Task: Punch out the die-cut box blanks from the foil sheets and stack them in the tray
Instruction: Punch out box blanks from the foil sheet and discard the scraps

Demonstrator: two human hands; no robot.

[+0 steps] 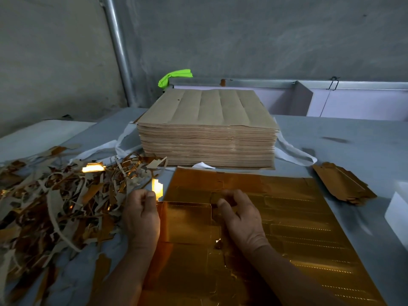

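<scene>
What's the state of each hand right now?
Left hand: closed, pinching a gold scrap strip at the sheet's left edge.
Right hand: closed, fingers curled, pinching part of the foil sheet.

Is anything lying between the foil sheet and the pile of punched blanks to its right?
Nothing visible: only bare table separates the foil sheet from the pile of blanks, and the left hand and right hand hold the sheet.
</scene>
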